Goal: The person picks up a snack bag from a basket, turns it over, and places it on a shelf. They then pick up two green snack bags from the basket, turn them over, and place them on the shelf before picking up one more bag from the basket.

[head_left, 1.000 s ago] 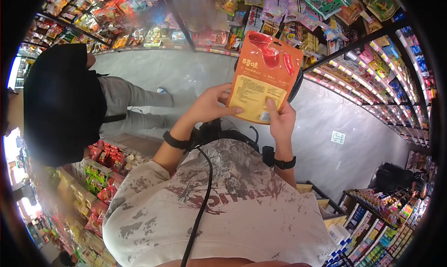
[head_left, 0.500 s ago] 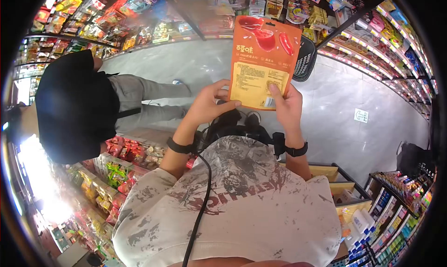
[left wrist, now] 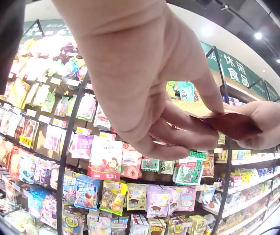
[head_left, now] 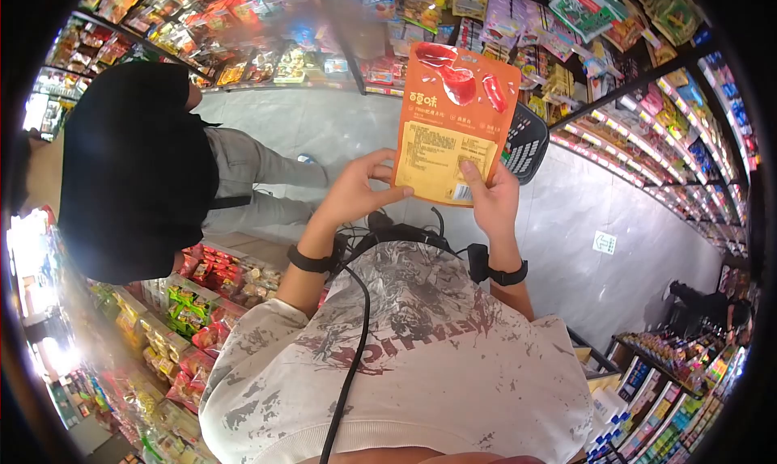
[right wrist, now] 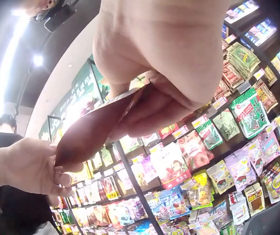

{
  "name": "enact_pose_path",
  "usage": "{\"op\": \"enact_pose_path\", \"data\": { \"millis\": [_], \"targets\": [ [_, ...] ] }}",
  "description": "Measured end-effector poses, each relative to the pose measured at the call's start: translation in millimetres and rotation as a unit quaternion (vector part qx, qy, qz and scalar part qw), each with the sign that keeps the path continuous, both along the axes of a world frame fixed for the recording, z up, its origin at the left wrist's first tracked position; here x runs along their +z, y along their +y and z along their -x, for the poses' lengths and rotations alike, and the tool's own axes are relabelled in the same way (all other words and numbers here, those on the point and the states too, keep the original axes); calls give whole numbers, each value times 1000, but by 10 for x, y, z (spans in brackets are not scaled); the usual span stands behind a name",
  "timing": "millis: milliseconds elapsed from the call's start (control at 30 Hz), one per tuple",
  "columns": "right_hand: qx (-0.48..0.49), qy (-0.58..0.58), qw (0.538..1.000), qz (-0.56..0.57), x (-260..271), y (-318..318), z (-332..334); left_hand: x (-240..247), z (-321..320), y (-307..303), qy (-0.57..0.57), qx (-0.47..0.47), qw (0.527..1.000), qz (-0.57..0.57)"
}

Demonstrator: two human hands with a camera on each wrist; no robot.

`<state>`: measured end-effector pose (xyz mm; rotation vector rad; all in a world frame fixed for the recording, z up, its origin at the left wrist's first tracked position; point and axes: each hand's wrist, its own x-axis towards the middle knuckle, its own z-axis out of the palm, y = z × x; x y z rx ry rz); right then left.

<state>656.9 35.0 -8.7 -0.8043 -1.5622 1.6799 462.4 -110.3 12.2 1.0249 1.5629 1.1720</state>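
Note:
An orange snack pouch (head_left: 456, 124) with a yellow label panel and a barcode is held up in front of the chest, its printed side facing the head camera. My left hand (head_left: 361, 187) pinches the lower left edge, thumb on the label side and fingers behind. On the lower right corner my right hand (head_left: 494, 201) grips with its thumb beside the barcode. From below, in the left wrist view, the bottom fold of the pouch (left wrist: 235, 126) shows between both hands. The right wrist view shows that same brown-red underside of the pouch (right wrist: 88, 134).
A black shopping basket (head_left: 530, 144) is partly hidden behind the pouch. Another person in a black top (head_left: 133, 173) stands at the left. Shelves of packaged snacks (head_left: 647, 120) curve along the far side and right. Bins of wrapped goods (head_left: 190, 310) sit at the lower left.
Both hands keep the pouch in the same hold. The head view shifts, so the pouch appears higher, then lower again. More of the basket shows than a second ago.

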Motion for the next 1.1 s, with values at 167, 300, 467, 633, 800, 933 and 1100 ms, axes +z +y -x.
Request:
{"op": "enact_pose_path", "data": {
  "millis": [167, 300, 467, 633, 800, 933, 1100],
  "targets": [
    [27, -1, 999, -21, 133, -84, 417, 87, 366, -161, -8, 20, 1000, -19],
    [50, -9, 999, -18, 110, -144, 729, 37, 616, -345, -10, 46, 998, -40],
    [83, -13, 996, -28, 84, -255, 1165, 67, 823, -562, 21, 106, 992, -66],
    [74, -96, 981, -150, -151, -338, 1428, -6, 994, -693, 115, 156, 977, -89],
    [269, -112, 940, -177, -5, -339, 1534, 105, 1091, -671, 166, 140, 968, -125],
    [401, -49, 911, -84, 109, -312, 1738, 56, 1175, -498, 195, 84, 962, -173],
    [361, -33, 930, -63, 106, -47, 2052, 132, 1356, -218, 222, 74, 950, -206]
  ]
}}
